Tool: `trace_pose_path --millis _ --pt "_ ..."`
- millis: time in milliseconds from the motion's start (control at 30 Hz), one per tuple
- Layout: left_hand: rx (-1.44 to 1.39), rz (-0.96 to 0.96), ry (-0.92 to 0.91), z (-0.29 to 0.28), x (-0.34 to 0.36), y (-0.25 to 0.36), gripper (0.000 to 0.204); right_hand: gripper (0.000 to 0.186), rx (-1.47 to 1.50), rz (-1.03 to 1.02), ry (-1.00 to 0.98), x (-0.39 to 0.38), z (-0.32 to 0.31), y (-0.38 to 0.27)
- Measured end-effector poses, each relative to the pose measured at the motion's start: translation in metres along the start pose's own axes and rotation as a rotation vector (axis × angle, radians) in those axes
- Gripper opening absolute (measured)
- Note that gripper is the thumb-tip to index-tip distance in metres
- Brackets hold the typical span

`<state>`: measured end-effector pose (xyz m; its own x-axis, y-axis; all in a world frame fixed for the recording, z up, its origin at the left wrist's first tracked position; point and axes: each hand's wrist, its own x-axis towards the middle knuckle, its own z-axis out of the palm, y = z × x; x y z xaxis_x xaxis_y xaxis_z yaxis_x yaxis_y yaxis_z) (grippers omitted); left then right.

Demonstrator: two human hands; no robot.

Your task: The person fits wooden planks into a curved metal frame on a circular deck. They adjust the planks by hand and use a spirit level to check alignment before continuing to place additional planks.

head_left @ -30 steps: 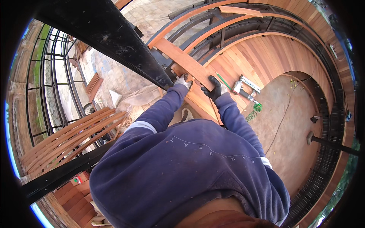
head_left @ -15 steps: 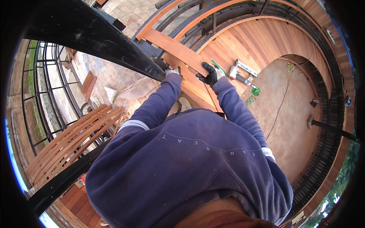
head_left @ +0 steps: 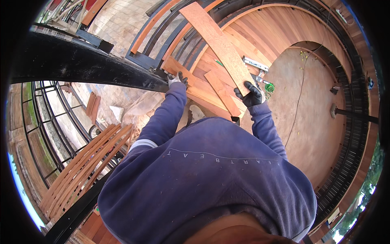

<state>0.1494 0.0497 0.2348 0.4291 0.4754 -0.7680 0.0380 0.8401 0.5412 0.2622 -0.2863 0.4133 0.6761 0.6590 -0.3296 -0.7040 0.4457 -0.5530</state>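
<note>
A long flat wooden plank (head_left: 215,40) is raised at a slant over the curved bench. My right hand (head_left: 252,96), in a black-and-white glove, is closed on its near end, thumb on top. My left hand (head_left: 177,79), gloved alike, has its fingers spread on or just above a board (head_left: 176,68) beside the black steel beam; contact is hard to tell. Between my hands a shorter wooden board (head_left: 221,92) lies on the slats. Partly behind the plank is a nail gun (head_left: 256,64) with a green coiled hose (head_left: 269,87). A green pencil (head_left: 219,62) shows at the plank's left edge.
A thick black steel beam (head_left: 97,65) comes in from the left to beside my left hand. Wooden slats (head_left: 260,28) cover the curved bench, while its black frame (head_left: 152,61) is bare at the upper left. Curved wooden strips (head_left: 85,166) are stacked at lower left.
My right hand has moved right and taken hold of the plank, which has swung up and right off the frame. The shorter board beneath is uncovered. My left hand has shifted slightly left, fingers spread.
</note>
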Motion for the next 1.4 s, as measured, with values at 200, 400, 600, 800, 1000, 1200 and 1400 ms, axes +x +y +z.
trace_pose_path --millis 200,400,600,800,1000,1200,1400 --pt "-0.050 0.168 0.016 -0.008 0.008 -0.004 0.044 0.059 -0.188 0.042 0.091 -0.112 -0.009 -0.044" --pt "0.022 0.277 0.071 0.001 -0.017 -0.011 0.039 0.057 -0.003 -0.005 0.324 -0.177 -0.040 -0.019" --pt "0.623 0.886 -0.011 0.050 -0.117 -0.028 0.016 0.057 0.059 -0.134 0.274 -0.220 -0.064 -0.059" --pt "0.951 1.312 -0.020 0.107 -0.168 -0.102 0.023 0.057 -0.230 -0.086 0.051 -0.287 -0.154 -0.139" --pt "0.738 0.855 -0.230 0.201 -0.215 -0.208 0.017 0.053 -0.423 -0.151 0.429 -0.367 -0.211 -0.198" --pt "0.337 0.454 -0.294 0.269 -0.186 -0.274 0.017 0.049 -0.301 -0.262 0.432 -0.410 -0.278 -0.226" --pt "0.443 0.610 -0.347 0.285 -0.086 -0.317 0.035 0.051 -0.196 -0.381 0.275 -0.401 -0.292 -0.289"
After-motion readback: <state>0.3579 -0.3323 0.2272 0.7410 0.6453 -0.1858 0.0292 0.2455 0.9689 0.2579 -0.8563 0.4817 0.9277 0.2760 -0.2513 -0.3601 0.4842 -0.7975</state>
